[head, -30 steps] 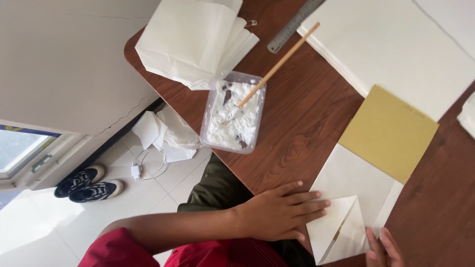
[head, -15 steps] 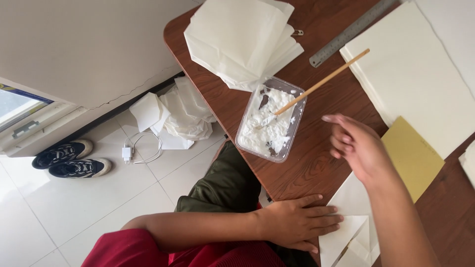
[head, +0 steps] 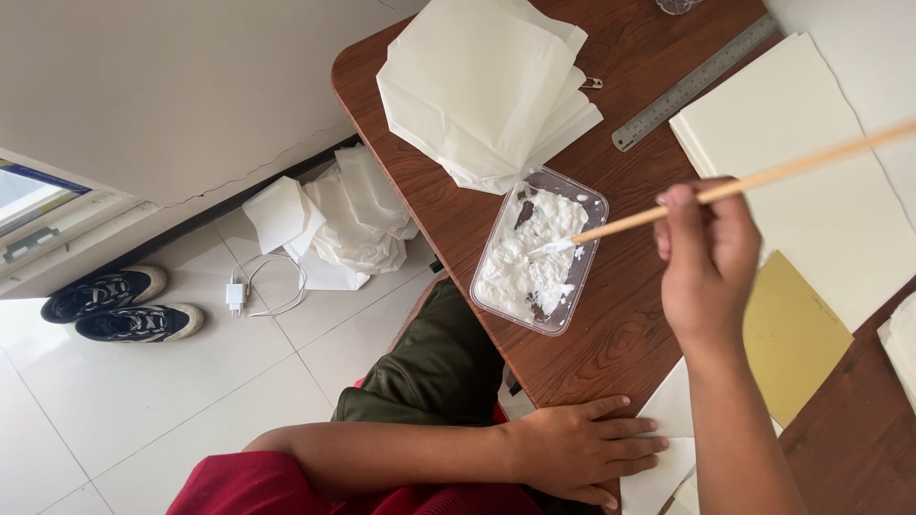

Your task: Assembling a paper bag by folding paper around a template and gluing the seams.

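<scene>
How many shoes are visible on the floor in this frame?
2. Both shoes lie side by side on the white tiles at far left, below the window frame: one nearer the wall, the other just beside it, left of a white charger. The table could hide more.

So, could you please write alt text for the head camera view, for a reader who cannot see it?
The right hand holds a wooden stick, its tip dipped in white paste in a clear plastic tray on a brown table. The left hand lies flat beside white paper. A stack of white sheets and a metal ruler lie behind the tray.
</scene>
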